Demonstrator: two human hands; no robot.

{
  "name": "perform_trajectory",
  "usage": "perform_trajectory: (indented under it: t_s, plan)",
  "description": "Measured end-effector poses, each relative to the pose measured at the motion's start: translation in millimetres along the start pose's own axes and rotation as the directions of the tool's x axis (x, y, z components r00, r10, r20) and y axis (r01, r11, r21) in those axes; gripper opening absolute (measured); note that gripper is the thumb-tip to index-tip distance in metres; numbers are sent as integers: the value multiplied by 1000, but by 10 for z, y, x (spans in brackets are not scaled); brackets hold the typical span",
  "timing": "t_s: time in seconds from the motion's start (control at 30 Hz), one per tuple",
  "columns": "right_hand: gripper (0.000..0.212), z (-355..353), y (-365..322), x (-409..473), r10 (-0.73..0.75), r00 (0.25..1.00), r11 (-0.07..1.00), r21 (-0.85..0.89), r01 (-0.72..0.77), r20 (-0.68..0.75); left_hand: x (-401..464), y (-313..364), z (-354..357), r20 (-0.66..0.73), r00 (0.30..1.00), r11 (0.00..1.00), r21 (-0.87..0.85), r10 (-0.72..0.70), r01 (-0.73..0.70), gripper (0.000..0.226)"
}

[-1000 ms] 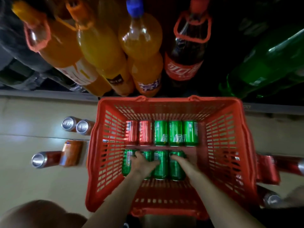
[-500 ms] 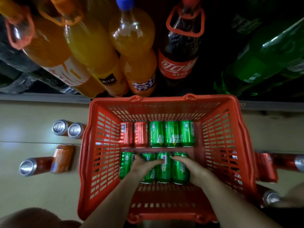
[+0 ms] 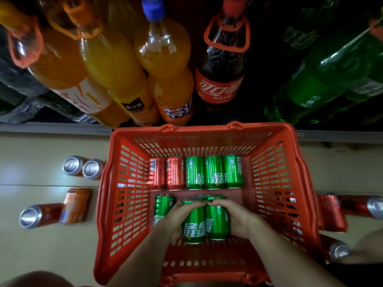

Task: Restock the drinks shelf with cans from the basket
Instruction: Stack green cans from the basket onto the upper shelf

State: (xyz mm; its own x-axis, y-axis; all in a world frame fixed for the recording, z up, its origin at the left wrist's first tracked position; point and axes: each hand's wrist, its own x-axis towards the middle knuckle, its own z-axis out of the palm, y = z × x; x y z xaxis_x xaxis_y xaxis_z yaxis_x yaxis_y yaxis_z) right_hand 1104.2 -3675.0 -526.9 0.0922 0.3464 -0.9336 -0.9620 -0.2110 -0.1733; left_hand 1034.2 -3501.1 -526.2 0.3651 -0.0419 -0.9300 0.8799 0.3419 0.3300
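1. Lying on the floor [image 3: 31, 255] far left: a few loose cans [image 3: 83, 167], some standing, orange ones [image 3: 75, 205] tipped over.
2. Red basket [image 3: 128, 204] next, cans flat inside, long axes running away from the camera.
3. Left hand [image 3: 178, 219] and right hand [image 3: 238, 219] curl around a cluster of green cans [image 3: 204, 221] in the near row, fingertips almost meeting on top.
4. Shiny green, white lettering; one more green can [image 3: 163, 209] sits just left.
5. Big bottles [image 3: 165, 59] line the shelf [image 3: 331, 135] behind.

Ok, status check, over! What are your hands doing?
Both hands, left and right, clasp two green cans inside the red basket. One green can beside them. Nothing blocking.
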Motion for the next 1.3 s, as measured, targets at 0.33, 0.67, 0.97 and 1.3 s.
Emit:
perform_trajectory:
  t_s: [0.33, 0.67, 0.97, 1.3]
  plan:
    - [44, 78, -50, -189, -28, 999, 999, -35, 28, 17, -173, 69, 20, -1, 997, 997, -13, 73, -73, 66]
    - [55, 859, -508, -1938, -240, 970, 966, -91, 243, 49, -2055, 949, 206, 7, 956, 956, 14, 292, -292, 62]
    - [64, 2390, -1686, -5565, -663, 739, 720, -168, 673, 116, -5643, 2820, 624, -7, 750, 748, 79, 662, -659, 78]
    - [65, 3983, -2605, -9411, -870, 307, 268, -152, 951, 387, -9487, 4411, 1020, 36, 312, 301, 172, 950, -938, 75]
